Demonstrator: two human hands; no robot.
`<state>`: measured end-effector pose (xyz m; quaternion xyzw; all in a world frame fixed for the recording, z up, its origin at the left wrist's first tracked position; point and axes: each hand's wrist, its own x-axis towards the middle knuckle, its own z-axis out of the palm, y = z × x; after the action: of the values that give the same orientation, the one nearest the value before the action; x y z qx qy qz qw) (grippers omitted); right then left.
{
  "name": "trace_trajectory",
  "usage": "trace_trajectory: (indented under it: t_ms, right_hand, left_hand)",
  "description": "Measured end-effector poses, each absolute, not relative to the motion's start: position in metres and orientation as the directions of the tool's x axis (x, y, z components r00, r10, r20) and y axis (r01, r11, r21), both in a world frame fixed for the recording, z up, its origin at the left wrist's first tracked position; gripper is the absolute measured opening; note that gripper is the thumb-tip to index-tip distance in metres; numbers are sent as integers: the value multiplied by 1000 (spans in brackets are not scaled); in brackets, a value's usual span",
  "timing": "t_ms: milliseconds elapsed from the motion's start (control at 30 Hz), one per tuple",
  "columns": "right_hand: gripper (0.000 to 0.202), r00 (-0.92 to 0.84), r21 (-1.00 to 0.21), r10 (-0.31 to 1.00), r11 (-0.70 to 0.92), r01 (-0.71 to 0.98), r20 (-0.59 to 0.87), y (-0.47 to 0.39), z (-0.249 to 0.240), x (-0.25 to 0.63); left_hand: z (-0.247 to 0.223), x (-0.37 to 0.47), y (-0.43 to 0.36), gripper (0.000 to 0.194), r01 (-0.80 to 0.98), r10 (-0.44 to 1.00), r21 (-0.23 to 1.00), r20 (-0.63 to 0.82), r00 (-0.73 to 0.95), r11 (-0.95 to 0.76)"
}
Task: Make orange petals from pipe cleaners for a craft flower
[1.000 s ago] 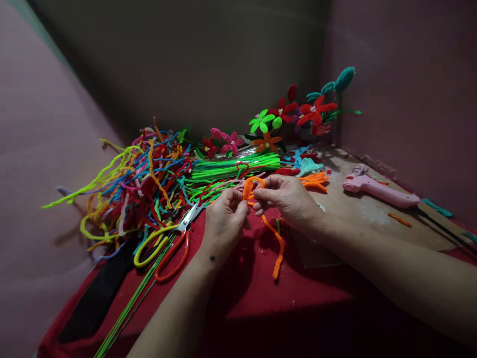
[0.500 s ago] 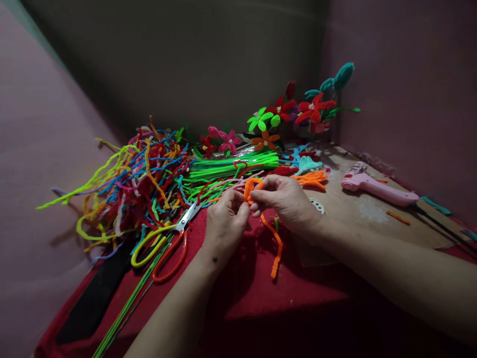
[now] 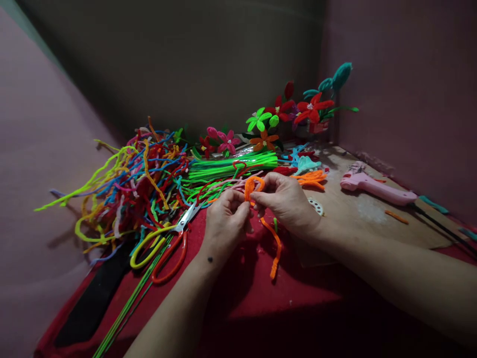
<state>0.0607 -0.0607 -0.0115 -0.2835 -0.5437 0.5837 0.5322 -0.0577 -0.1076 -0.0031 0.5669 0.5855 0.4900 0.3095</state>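
My left hand (image 3: 225,214) pinched the orange strip (image 3: 248,191) at its loop's left side; my right hand (image 3: 288,201) gripped the right. Both were equally near. An orange tail (image 3: 277,246) ran below, lengthwise toward me.

I watch through one camera worn on the person's head, facing forward and down across the red surface (image 3: 272,298). The left hand (image 3: 228,211) and right hand (image 3: 290,201) sit close to my lens, mid-frame. My single view takes in the surface's left edge and reaches beyond its far edge, up the dark back wall (image 3: 186,64).
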Motion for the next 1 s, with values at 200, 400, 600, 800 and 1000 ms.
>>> trace_trajectory:
  t_ms: [200,400,600,800,1000]
  right_hand:
    - [13,-225,-927,912,290,-237,343,-63,-14,61]
    - [14,-236,-931,905,315,-186,353,-63,-15,61]
    - [14,-149,-872,861,489,-17,486,-64,-18,61]
    - [15,-219,-924,898,366,-112,382,-63,-18,59]
    - [14,-178,-794,788,606,46,590,-66,-19,62]
  left_hand:
    - [-6,-57,-108,8,363,973,926,166,-159,-98]
    - [-4,-54,-108,6,345,959,930,205,-195,-128]
    - [-2,-49,-111,9,278,953,950,208,-218,-144]
    - [-3,-48,-110,10,228,968,962,192,-161,-153]
    - [-2,-47,-111,9,241,960,959,200,-194,-151]
